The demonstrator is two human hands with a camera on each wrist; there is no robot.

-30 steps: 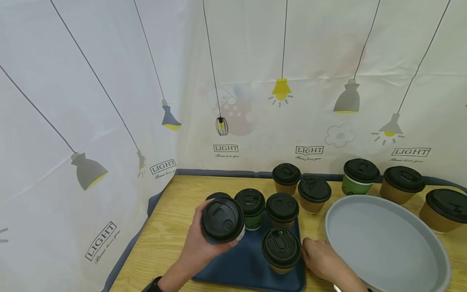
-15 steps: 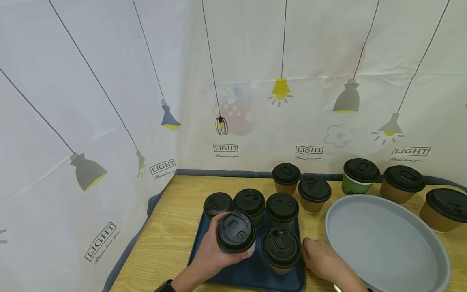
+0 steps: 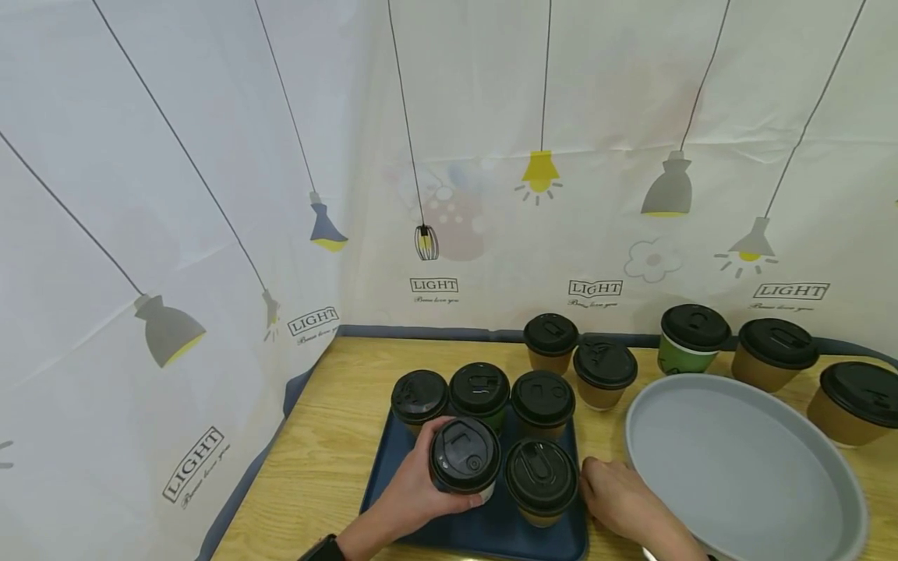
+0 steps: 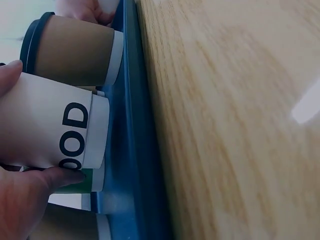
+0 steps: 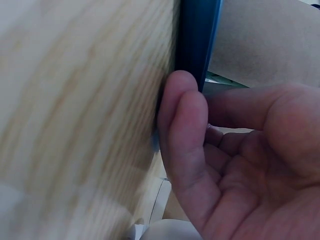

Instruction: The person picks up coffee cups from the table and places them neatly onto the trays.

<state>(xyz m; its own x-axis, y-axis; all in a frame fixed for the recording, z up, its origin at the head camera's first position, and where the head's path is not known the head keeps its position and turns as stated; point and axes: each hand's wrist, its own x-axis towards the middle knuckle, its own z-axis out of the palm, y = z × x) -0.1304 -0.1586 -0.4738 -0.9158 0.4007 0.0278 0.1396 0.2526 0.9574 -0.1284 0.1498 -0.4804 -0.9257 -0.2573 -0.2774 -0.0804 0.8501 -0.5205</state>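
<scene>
My left hand (image 3: pixel 417 495) grips a white paper coffee cup (image 4: pixel 42 122) with a black lid and dark lettering, thumb and fingers around its side. The cup stands close over the blue tray (image 3: pixel 484 539), its base near the tray floor in the left wrist view. Behind it on the tray are a brown cup (image 3: pixel 418 395), a green cup (image 3: pixel 480 389) and another brown cup (image 3: pixel 542 401), all black-lidded. A fourth, brown cup (image 3: pixel 540 477) stands to its right. My right hand (image 3: pixel 620 497) pinches the tray's right rim (image 5: pixel 200 42) between thumb and fingers.
A large grey round tray (image 3: pixel 744 467) lies on the wooden table (image 3: pixel 295 483) at the right. Two brown cups, one of them the near cup (image 3: pixel 605 372), stand behind the blue tray. A green cup (image 3: pixel 691 339) and two brown ones line the grey tray's far side. A lamp-printed cloth (image 3: pixel 491 218) hangs behind.
My left hand has carried the white cup rightward and toward me, down to the tray's front middle, uncovering the back-left brown cup. My right hand stays at the rim.
</scene>
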